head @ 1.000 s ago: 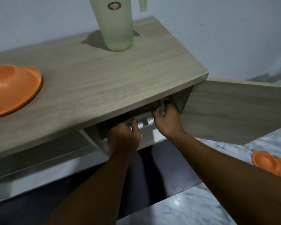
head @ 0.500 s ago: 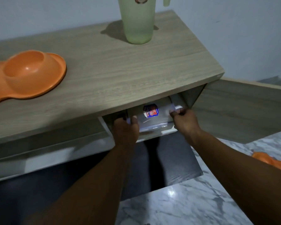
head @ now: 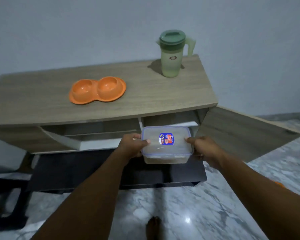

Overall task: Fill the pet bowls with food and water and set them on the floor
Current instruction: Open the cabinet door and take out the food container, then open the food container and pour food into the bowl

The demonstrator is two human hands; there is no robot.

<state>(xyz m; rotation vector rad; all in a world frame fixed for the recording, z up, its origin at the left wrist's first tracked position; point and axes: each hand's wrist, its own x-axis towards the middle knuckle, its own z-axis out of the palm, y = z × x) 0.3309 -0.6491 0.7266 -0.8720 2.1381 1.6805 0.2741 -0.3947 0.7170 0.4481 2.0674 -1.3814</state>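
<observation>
A clear lidded plastic container (head: 166,146) with a blue and red label hangs in the air just in front of the open cabinet compartment. My left hand (head: 131,145) grips its left side and my right hand (head: 203,148) grips its right side, thumbs on the lid. An orange double pet bowl (head: 97,90) lies on the wooden cabinet top (head: 42,99), with nothing visible in it. A green lidded pitcher (head: 171,54) stands at the back right of the top.
The cabinet door (head: 241,132) hangs open to the right. A dark mat (head: 76,170) lies on the marble floor (head: 171,213) below the cabinet. A sliver of something orange (head: 278,184) shows past my right forearm. My foot (head: 152,226) is at the bottom.
Both hands have drawn the container out of the cabinet compartment into the open. The camera has pulled back and up, bringing the whole bowl and pitcher into view.
</observation>
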